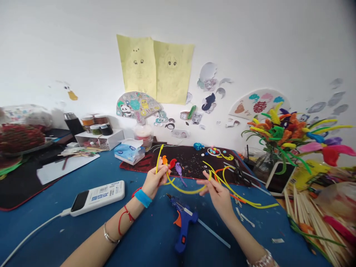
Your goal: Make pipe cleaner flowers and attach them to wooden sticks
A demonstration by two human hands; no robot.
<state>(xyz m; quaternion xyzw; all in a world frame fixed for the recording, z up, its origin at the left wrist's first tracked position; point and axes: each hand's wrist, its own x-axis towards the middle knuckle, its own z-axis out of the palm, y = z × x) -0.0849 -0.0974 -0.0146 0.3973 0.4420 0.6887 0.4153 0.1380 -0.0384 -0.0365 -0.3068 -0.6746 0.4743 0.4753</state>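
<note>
My left hand [155, 178] is closed on a yellow pipe cleaner [187, 191], one end of which sticks up above the fingers. From there the stem sags in a curve to my right hand [218, 194], which pinches it between thumb and fingers. Just beyond my left fingertips are a small orange piece [165, 160] and a red piece [172, 163]; whether they touch the hand I cannot tell. A purple twisted pipe-cleaner piece [179, 170] lies close by. Below and between the hands rests a blue glue gun [183, 222] with a clear glue stick [214, 233] in its back.
Loose yellow pipe cleaners [241, 198] and scissors [240, 172] lie right of my right hand. A dark mat [194, 152] carries a dish of pompoms [214, 151]. At left are a power bank [97, 198] and tissue pack [129, 151]; at right, a vase of pipe-cleaner flowers [286, 129] and a phone [280, 178].
</note>
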